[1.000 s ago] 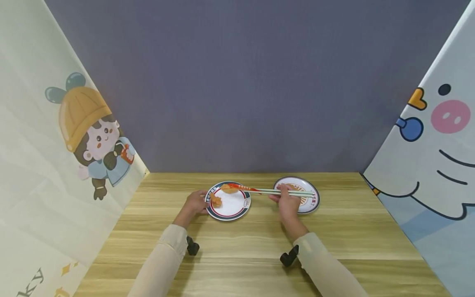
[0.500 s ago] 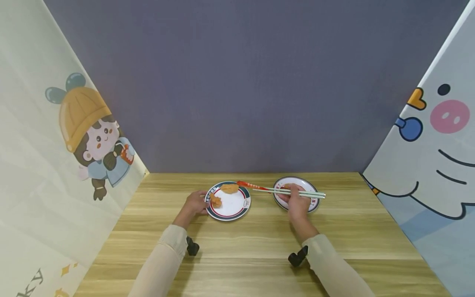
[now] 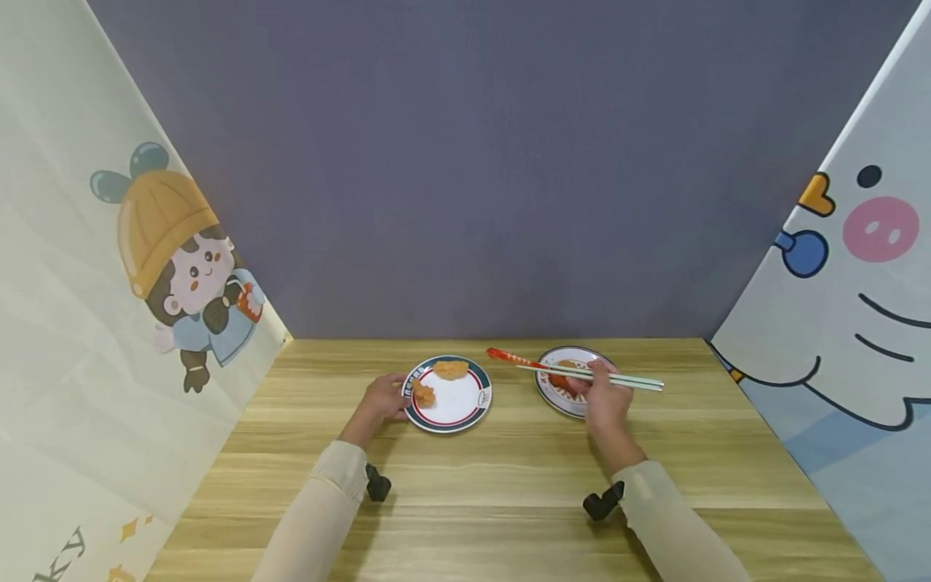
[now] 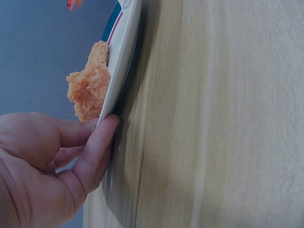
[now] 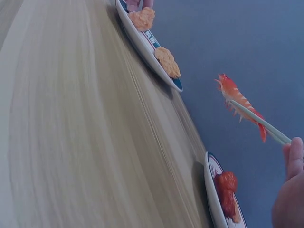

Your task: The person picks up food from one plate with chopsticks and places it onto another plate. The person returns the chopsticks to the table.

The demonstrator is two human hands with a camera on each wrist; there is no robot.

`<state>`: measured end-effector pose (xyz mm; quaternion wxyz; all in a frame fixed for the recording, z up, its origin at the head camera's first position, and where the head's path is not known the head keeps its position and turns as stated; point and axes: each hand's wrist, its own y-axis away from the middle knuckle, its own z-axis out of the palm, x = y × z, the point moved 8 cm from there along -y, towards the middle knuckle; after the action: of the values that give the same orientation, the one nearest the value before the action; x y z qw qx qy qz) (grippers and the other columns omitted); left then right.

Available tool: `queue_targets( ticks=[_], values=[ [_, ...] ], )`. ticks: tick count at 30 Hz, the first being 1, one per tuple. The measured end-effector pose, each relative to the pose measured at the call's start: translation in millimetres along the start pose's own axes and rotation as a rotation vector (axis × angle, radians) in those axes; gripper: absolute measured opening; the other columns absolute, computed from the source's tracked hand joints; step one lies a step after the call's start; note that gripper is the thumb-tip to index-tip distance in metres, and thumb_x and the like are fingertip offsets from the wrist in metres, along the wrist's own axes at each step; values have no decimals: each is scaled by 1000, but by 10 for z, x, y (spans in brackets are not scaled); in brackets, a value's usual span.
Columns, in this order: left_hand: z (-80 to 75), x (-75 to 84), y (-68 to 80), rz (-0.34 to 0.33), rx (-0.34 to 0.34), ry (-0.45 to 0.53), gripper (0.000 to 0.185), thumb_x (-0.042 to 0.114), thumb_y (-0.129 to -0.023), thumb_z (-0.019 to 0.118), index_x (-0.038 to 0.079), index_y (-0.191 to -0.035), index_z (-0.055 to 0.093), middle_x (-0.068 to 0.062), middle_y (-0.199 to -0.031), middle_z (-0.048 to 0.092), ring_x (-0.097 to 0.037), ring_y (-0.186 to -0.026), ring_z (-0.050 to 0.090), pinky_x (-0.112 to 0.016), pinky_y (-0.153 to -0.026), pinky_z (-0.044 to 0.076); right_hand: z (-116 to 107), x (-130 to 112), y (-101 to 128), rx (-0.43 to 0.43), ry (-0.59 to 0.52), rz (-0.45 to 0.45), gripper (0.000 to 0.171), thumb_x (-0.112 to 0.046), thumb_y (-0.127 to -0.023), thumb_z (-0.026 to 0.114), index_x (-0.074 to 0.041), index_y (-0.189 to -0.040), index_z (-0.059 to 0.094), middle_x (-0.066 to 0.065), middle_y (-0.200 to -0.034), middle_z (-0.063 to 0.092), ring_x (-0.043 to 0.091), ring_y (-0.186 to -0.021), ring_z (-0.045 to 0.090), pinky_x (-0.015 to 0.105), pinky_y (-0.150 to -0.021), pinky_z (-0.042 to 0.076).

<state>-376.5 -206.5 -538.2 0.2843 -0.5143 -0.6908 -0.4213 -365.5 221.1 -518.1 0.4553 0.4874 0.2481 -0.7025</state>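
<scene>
Head view: the left hand (image 3: 380, 399) is resting on the wooden table (image 3: 494, 485) at the 9 o'clock edge of the green-rimmed plate (image 3: 452, 402). Left wrist view: its grip is touching that rim (image 4: 124, 42), a curled finger (image 4: 95, 152) pressing against the plate's underside edge and the thumb lying by the top; whether it is actually pinching the rim, cannot tell.

Two battered fried pieces are lying on this plate: one (image 3: 424, 394) at about 9 o'clock, just beside the left fingers, the other (image 3: 451, 369) at about 12 o'clock.

The right hand (image 3: 605, 404) is hovering over the second plate (image 3: 554, 392), which is sitting at 3 o'clock from the first, the two plates apart. Its grip is clenching a pair of pale green chopsticks (image 3: 582, 373), fingers curled around the shafts near mid-length. The red, shrimp-patterned tips (image 3: 507, 356) are pointing toward 9 o'clock, hanging in the air between the two plates, carrying nothing. Right wrist view: the tips (image 5: 240, 102) are showing against the grey backdrop, above the table.

On the second plate red and orange food (image 5: 227, 190) is lying; in the head view the right hand is covering most of it.

Cartoon-printed panels are standing at both sides of the table.
</scene>
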Motion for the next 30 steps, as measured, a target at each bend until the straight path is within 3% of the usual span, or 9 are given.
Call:
queue_targets(
  ticks=[4, 8, 13, 19, 30],
  values=[
    [-3, 43, 46, 22, 1, -23, 55, -9, -87, 66, 0, -141, 55, -26, -119, 66, -14, -71, 67, -27, -62, 66, -97, -58, -28, 35, -69, -28, 24, -15, -104, 54, 8, -111, 58, 2, -79, 68, 11, -53, 69, 23, -59, 65],
    [-1, 55, 70, 37, 2, -26, 55, -9, -87, 65, -1, -141, 55, -27, -120, 65, -15, -71, 67, -27, -62, 66, -220, -100, -68, 65, -87, -47, 16, -12, -103, 53, 2, -100, 61, 3, -80, 67, 11, -55, 70, 23, -60, 65],
    [-4, 52, 79, 31, 1, -23, 55, -9, -88, 65, -1, -142, 54, -27, -120, 65, -15, -71, 68, -28, -63, 66, -348, -180, -118, 96, -103, -63, 16, -10, -103, 53, 2, -98, 61, 3, -79, 68, 10, -54, 69, 21, -57, 64],
    [-6, 49, 68, 18, 4, -20, 56, -9, -88, 65, 0, -142, 55, -26, -118, 65, -16, -70, 68, -27, -62, 66, -542, -222, -206, 140, -106, -69, 20, -14, -104, 54, -7, -90, 66, 1, -75, 68, 9, -55, 70, 21, -55, 63],
    [-16, 45, 61, 23, 20, -23, 58, -10, -85, 65, -1, -141, 55, -27, -118, 66, -17, -70, 69, -28, -61, 66, -903, -215, -301, 239, -130, 24, 16, -18, -103, 57, -4, -99, 65, 2, -71, 68, 13, -54, 70, 23, -58, 65]
  ],
)
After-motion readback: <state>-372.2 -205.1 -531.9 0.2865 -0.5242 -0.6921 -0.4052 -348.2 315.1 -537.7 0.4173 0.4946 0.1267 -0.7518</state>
